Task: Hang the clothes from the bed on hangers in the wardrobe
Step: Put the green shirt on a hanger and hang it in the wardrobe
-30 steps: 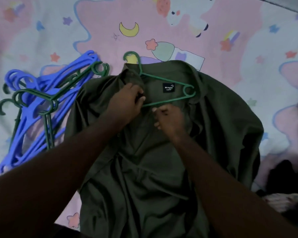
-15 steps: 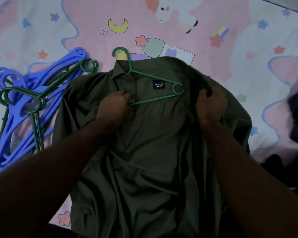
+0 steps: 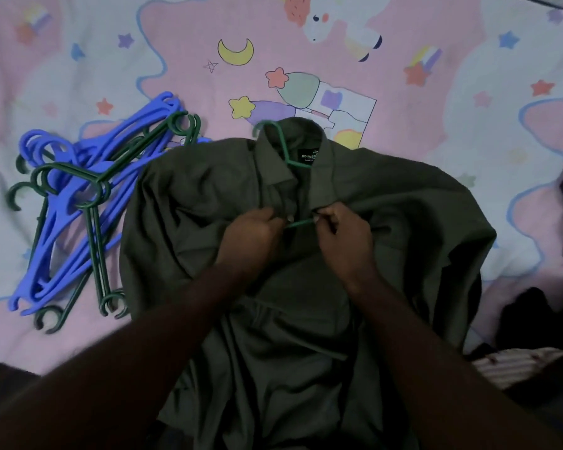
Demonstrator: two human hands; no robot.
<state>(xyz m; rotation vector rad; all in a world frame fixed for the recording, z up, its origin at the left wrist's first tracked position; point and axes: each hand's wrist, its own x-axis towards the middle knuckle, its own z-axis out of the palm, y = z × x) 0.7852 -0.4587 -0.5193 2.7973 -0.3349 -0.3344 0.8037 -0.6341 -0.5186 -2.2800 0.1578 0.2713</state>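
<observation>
Head camera looks down on a dark green shirt spread front-up on a bed sheet printed with moons and stars. A green hanger sits inside the shirt, its hook poking out past the collar beside the black neck label; a short piece of its bar shows between the hands. The left hand has its fingers curled, pinching the shirt's left front edge next to a button. The right hand pinches the opposite front edge between thumb and forefinger, its other fingers curled in. A pile of blue and green hangers lies on the sheet just beside the shirt's left side. Dark clothes and a striped cloth lie at the right.
</observation>
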